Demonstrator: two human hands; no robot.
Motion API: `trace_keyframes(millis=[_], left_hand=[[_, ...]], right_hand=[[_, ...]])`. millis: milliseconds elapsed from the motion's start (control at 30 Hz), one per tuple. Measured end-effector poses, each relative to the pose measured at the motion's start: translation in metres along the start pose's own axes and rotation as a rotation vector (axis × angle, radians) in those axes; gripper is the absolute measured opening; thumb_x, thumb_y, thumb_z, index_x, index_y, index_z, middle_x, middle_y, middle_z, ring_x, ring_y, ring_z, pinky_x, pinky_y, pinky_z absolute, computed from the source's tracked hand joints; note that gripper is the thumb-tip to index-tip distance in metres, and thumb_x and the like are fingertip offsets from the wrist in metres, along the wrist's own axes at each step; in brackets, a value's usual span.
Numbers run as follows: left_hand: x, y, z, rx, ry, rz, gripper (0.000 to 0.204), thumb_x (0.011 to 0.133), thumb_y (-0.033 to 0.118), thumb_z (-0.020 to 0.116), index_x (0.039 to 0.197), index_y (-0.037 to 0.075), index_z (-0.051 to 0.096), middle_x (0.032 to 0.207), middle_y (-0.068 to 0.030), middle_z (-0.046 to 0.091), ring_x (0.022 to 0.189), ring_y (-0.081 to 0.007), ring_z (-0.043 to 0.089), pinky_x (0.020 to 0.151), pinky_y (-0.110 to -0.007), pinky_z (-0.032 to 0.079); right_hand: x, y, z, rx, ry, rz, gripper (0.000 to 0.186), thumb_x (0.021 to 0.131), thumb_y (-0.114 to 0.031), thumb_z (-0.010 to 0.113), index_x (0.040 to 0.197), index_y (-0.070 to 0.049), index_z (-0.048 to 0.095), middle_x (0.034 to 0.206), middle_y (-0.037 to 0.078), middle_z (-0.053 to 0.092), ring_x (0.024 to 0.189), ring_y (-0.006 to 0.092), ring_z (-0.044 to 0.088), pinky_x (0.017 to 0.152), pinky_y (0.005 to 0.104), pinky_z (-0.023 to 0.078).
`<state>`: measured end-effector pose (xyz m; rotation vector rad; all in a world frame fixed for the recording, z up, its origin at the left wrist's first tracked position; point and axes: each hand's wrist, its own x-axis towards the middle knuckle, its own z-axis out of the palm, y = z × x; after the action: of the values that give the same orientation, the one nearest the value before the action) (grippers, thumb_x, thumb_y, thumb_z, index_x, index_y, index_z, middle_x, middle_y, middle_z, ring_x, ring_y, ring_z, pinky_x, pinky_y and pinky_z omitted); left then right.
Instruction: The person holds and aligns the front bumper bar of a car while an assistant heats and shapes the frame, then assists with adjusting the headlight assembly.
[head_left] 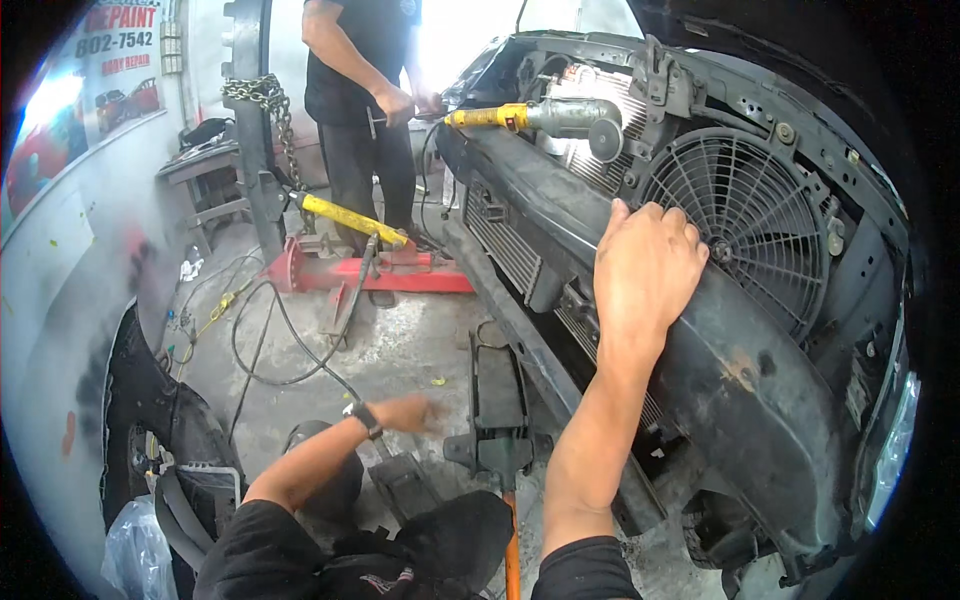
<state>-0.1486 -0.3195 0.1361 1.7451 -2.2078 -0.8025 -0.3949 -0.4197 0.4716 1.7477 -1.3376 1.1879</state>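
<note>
My right hand is wrapped over the top edge of the long black bumper beam on the car's stripped front end, beside a round cooling fan. My left hand, with a watch at the wrist, hangs low over the concrete floor, blurred by motion, left of a black floor jack with an orange handle. Whether it holds anything is unclear. Below the beam sit finned coolers; its lower parts are partly hidden by my right arm.
Another person stands behind, hands near a yellow-and-silver power tool at the beam's far end. A red frame puller with yellow ram, a chained post and hoses lie beyond. Black car parts lean at the left wall.
</note>
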Motion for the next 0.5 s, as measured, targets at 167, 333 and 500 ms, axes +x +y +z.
trace_keyframes(millis=[167,333,500], left_hand=[[-0.021,-0.041,0.1,0.219,-0.417,-0.152,0.072,0.081,0.059,0.063,0.127,0.004,0.058,0.122,-0.0221,0.061,0.115,-0.0372,0.057,0.097,-0.045,0.046],[-0.028,-0.068,0.122,0.077,-0.342,-0.232,0.072,0.08,0.058,0.064,0.124,0.002,0.059,0.116,-0.0221,0.064,0.109,-0.0387,0.06,0.092,-0.046,0.048],[-0.035,-0.063,0.104,0.115,-0.265,-0.072,0.071,0.081,0.057,0.063,0.123,0.0,0.059,0.112,-0.0236,0.065,0.107,-0.04,0.061,0.091,-0.046,0.048]], right_hand=[[0.0,-0.001,0.001,-0.03,-0.005,0.001,0.034,0.09,-0.033,0.06,0.084,0.0,0.067,0.086,0.014,0.065,0.089,0.0292,0.063,0.084,0.0404,0.045],[-0.001,-0.001,0.004,-0.062,0.009,-0.013,0.034,0.091,-0.033,0.059,0.082,0.0,0.067,0.085,0.014,0.065,0.085,0.0304,0.064,0.08,0.0414,0.047],[0.0,0.001,0.003,-0.144,0.045,-0.042,0.033,0.091,-0.032,0.059,0.081,-0.001,0.067,0.082,0.015,0.065,0.083,0.0309,0.064,0.079,0.0417,0.048]])
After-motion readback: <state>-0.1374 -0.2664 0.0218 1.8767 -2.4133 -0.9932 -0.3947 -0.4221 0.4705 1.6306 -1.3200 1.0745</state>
